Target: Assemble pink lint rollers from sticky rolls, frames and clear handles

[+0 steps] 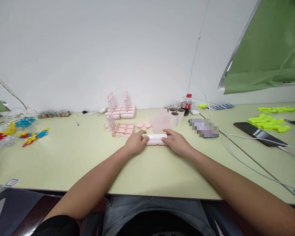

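Note:
My left hand (135,143) and my right hand (179,143) grip the two ends of a pink case (156,143), which lies lengthwise across the table. A smooth white roll (156,137) sits in it, with thumbs on the near side and fingers behind. Just beyond are several round pink caps (144,125) and a translucent pink box (159,121). Left of my hands, open pink half-shells (124,128) lie beside clear pink pieces (110,122). White rolls with brown cardboard cores (180,114) stand upright behind the box, to the right.
Closed pink cases (127,113) are stacked by the wall. A cola bottle (186,105) stands at the back. To the right lie a blurred-out flat object (203,127), a black phone (259,133), a white cable (245,135) and neon-yellow pieces (267,123). Colourful plastic pieces (24,122) lie left.

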Tool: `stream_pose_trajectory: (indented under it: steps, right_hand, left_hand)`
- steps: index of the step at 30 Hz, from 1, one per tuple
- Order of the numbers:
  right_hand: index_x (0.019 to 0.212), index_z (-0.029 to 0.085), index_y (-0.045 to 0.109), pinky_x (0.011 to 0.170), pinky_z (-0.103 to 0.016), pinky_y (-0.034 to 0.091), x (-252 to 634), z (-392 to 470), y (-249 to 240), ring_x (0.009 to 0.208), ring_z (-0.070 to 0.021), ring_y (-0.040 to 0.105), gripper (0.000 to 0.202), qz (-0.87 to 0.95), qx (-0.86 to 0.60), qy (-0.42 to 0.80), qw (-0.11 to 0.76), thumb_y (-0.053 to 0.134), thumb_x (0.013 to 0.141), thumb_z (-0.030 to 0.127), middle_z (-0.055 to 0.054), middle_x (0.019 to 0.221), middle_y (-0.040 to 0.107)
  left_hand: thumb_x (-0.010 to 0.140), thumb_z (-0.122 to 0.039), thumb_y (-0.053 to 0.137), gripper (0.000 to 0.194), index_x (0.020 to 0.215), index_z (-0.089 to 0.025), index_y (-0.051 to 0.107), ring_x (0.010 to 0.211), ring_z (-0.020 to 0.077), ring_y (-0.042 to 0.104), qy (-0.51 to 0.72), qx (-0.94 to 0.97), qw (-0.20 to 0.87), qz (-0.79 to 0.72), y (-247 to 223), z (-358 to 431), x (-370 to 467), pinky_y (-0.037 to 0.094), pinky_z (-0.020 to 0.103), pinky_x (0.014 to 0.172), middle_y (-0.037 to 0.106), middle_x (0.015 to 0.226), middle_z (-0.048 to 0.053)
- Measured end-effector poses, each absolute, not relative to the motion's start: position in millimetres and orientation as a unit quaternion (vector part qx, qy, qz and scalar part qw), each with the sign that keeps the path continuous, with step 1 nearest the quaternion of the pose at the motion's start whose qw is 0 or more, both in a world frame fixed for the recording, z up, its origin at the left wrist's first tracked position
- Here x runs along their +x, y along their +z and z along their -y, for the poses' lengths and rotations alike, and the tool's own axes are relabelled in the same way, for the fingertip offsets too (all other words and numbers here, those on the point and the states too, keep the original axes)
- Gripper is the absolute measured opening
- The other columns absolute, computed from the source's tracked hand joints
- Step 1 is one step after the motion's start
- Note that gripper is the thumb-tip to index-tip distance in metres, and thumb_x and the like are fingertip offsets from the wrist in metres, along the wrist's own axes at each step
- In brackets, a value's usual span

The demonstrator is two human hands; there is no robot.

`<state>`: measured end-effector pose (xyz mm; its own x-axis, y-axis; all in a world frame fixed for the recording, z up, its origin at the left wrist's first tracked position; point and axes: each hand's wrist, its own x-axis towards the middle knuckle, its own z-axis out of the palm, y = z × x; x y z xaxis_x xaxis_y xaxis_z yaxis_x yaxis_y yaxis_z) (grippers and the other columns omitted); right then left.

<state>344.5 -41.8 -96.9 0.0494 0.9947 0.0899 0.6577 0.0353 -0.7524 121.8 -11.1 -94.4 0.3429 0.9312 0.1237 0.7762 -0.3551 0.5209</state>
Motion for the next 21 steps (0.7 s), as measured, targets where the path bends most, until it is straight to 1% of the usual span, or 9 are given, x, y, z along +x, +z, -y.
stream_pose_trajectory:
  steps: [2,4,8,10,12,14,16,19,21]
  right_hand:
    - [0.133,0.020,0.058,0.083,-0.034,0.047,346.3,40.5,-97.9,0.092,-0.0221,0.063,0.052,0.652,-0.648,0.224,0.322,0.060,0.084,0.036,-0.010,0.126,0.062]
    - [0.134,0.021,0.057,0.085,-0.034,0.046,347.7,39.3,-98.6,0.096,-0.0226,0.062,0.052,0.651,-0.652,0.218,0.322,0.059,0.084,0.036,-0.010,0.128,0.061]
    - [0.131,0.021,0.058,0.082,-0.034,0.046,348.3,38.9,-98.0,0.090,-0.0213,0.061,0.050,0.638,-0.656,0.201,0.350,0.057,0.083,0.035,-0.009,0.124,0.061]
    - [0.128,0.022,0.060,0.078,-0.034,0.046,347.8,39.2,-97.1,0.085,-0.0201,0.060,0.047,0.630,-0.652,0.199,0.371,0.058,0.082,0.034,-0.009,0.122,0.062]
    - [0.124,0.022,0.061,0.075,-0.033,0.046,347.1,39.4,-96.6,0.080,-0.0187,0.059,0.044,0.626,-0.644,0.201,0.392,0.058,0.081,0.034,-0.008,0.119,0.063]
    - [0.118,0.022,0.063,0.072,-0.033,0.046,346.4,39.5,-96.5,0.076,-0.0175,0.058,0.040,0.623,-0.634,0.202,0.411,0.057,0.080,0.034,-0.007,0.115,0.064]
    - [0.113,0.022,0.064,0.070,-0.032,0.045,345.5,39.8,-96.3,0.072,-0.0165,0.057,0.036,0.621,-0.627,0.202,0.426,0.057,0.080,0.033,-0.006,0.111,0.065]
    - [0.109,0.021,0.064,0.067,-0.032,0.044,344.0,41.3,-94.4,0.069,-0.0152,0.055,0.033,0.614,-0.622,0.207,0.439,0.056,0.079,0.033,-0.006,0.109,0.065]
    - [0.108,0.021,0.064,0.066,-0.031,0.044,342.8,43.0,-92.3,0.066,-0.0146,0.054,0.032,0.608,-0.620,0.214,0.447,0.056,0.079,0.033,-0.006,0.108,0.065]
  left_hand:
    - [0.091,-0.045,0.048,0.044,0.126,-0.019,0.058,0.085,0.0228,0.065,0.216,0.794,0.186,-0.537,-92.9,11.3,122.7,0.045,0.031,0.069,0.071,0.084,0.003]
    - [0.090,-0.045,0.048,0.041,0.120,-0.020,0.061,0.079,0.0214,0.065,0.244,0.783,0.174,-0.545,-86.9,9.9,120.2,0.043,0.030,0.065,0.069,0.078,0.002]
    - [0.091,-0.043,0.047,0.030,0.103,-0.021,0.065,0.074,0.0200,0.063,0.356,0.708,0.079,-0.605,-59.9,-0.5,94.4,0.043,0.029,0.066,0.066,0.073,0.002]
    - [0.088,-0.039,0.051,0.026,0.103,-0.021,0.062,0.078,0.0221,0.064,0.402,0.640,-0.005,-0.655,-44.7,-8.7,71.5,0.044,0.030,0.070,0.066,0.076,0.003]
    - [0.084,-0.039,0.056,0.033,0.111,-0.021,0.057,0.085,0.0272,0.064,0.401,0.575,-0.043,-0.712,-34.1,-17.6,47.7,0.045,0.034,0.072,0.067,0.087,0.007]
    - [0.079,-0.043,0.060,0.044,0.116,-0.020,0.053,0.090,0.0325,0.064,0.372,0.534,-0.035,-0.758,-30.6,-25.9,28.2,0.046,0.038,0.071,0.068,0.093,0.011]
    - [0.077,-0.052,0.062,0.050,0.114,-0.020,0.052,0.092,0.0356,0.064,0.339,0.518,-0.008,-0.785,-33.5,-33.1,16.5,0.047,0.040,0.071,0.069,0.097,0.016]
    - [0.074,-0.060,0.061,0.049,0.101,-0.020,0.055,0.092,0.0368,0.065,0.297,0.518,0.032,-0.801,-42.7,-40.9,11.8,0.048,0.041,0.071,0.069,0.099,0.018]
    - [0.074,-0.059,0.061,0.042,0.090,-0.020,0.056,0.090,0.0367,0.065,0.275,0.525,0.047,-0.804,-46.8,-43.9,12.5,0.047,0.041,0.070,0.069,0.097,0.017]
